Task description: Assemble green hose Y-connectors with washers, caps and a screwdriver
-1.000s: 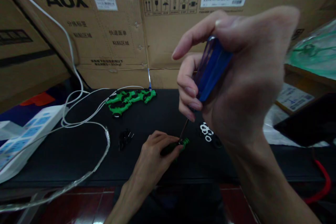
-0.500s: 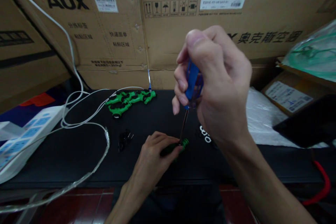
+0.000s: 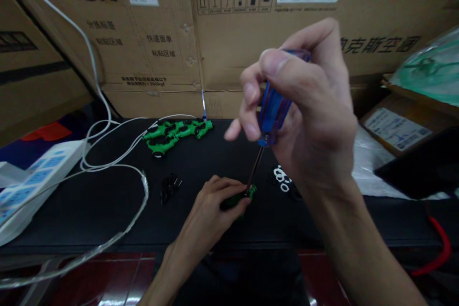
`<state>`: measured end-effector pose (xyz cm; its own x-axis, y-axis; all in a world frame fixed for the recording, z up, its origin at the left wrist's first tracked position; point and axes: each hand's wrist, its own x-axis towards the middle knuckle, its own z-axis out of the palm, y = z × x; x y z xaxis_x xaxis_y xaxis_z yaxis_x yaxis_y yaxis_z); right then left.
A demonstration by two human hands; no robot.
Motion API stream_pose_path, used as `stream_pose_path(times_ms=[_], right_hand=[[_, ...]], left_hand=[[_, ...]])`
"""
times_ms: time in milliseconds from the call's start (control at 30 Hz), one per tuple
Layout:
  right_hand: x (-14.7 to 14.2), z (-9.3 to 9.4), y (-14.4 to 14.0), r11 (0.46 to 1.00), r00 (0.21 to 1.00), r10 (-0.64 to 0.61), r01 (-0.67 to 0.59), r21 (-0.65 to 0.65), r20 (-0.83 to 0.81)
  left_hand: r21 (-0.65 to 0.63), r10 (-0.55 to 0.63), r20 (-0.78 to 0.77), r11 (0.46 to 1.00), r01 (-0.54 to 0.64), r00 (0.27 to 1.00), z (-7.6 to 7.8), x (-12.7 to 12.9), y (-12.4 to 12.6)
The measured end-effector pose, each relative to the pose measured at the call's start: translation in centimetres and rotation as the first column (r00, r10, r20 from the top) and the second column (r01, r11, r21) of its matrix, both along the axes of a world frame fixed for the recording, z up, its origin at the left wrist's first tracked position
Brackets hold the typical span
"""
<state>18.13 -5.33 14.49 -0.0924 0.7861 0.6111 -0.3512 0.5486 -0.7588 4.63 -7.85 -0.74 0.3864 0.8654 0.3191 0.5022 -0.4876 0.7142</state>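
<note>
My right hand (image 3: 304,91) grips a screwdriver (image 3: 274,107) with a clear blue handle, its shaft slanting down to the left. The tip meets a green fitting (image 3: 253,192) on the black table. My left hand (image 3: 218,205) is closed around that fitting and covers most of it, so its full shape is hidden. Left of my left hand lies a cluster of small black parts (image 3: 168,187), some with metal pins. Several white rings (image 3: 282,178) lie to the right, partly behind my right wrist. Farther back sit several green Y-shaped fittings with black parts (image 3: 175,135).
Large cardboard boxes (image 3: 236,57) wall off the back of the table. A white power strip (image 3: 46,177) and looping white cable (image 3: 138,215) take up the left. At right are a smaller box (image 3: 394,124), plastic wrap (image 3: 373,162) and a dark flat object (image 3: 419,167).
My right hand has shifted slightly right and its grip has turned, with fingers looser around the screwdriver handle, which leans more to the right. The left hand stays on the green fitting.
</note>
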Motion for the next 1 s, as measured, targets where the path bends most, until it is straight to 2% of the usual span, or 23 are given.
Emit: stream_pose_path(times_ms=[200,267,333,400,533,667,800,867,900,933,1000], right_hand=[[0.8,0.3,0.4,0.997,0.993,0.071,-0.068,-0.040,0.094],[0.8,0.3,0.3,0.999,0.995,0.039,-0.037,-0.024,0.091],[0.6,0.2,0.2,0.999,0.999,-0.041,0.041,-0.014,0.031],[0.5,0.0,0.2,0.998,0.998,-0.060,0.060,0.009,-0.021],[0.6,-0.1,0.2,0.996,0.996,0.090,-0.090,-0.014,0.003],[1.6,0.3,0.3,0.991,0.991,0.121,-0.117,-0.070,0.054],[2.0,0.2,0.6,0.981,0.973,0.192,-0.192,-0.019,0.130],[1.3,-0.3,0.6,0.995,0.991,0.101,-0.102,0.001,0.086],[0.7,-0.7,0.6,1.000,1.000,-0.010,0.009,0.009,0.028],[0.0,-1.0,0.4,0.989,0.988,-0.147,0.148,0.013,-0.044],[-1.3,-1.4,0.1,0.917,0.903,-0.391,0.398,0.004,-0.175]], left_hand=[[-0.053,-0.019,0.010,0.998,0.019,1.000,-0.3,-0.2,0.2],[-0.064,-0.020,0.010,0.998,0.021,1.000,-0.3,-0.2,0.3],[-0.074,-0.020,0.017,0.997,0.021,1.000,-0.3,-0.2,0.3],[-0.080,-0.017,0.030,0.997,0.020,0.999,-0.3,-0.2,0.3],[-0.070,-0.015,0.056,0.997,0.019,0.998,-0.3,-0.2,0.3],[-0.055,-0.007,0.059,0.998,0.010,0.998,-0.4,-0.2,0.3],[-0.060,-0.011,0.059,0.998,0.014,0.998,-0.5,-0.1,0.2],[-0.067,-0.009,0.053,0.998,0.013,0.999,-0.3,-0.1,0.2],[-0.069,-0.005,0.051,0.998,0.009,0.999,-0.3,-0.1,0.2],[-0.074,-0.003,0.050,0.997,0.007,0.999,-0.2,-0.1,0.2],[-0.082,-0.007,0.051,0.997,0.011,0.999,-0.1,-0.1,0.2]])
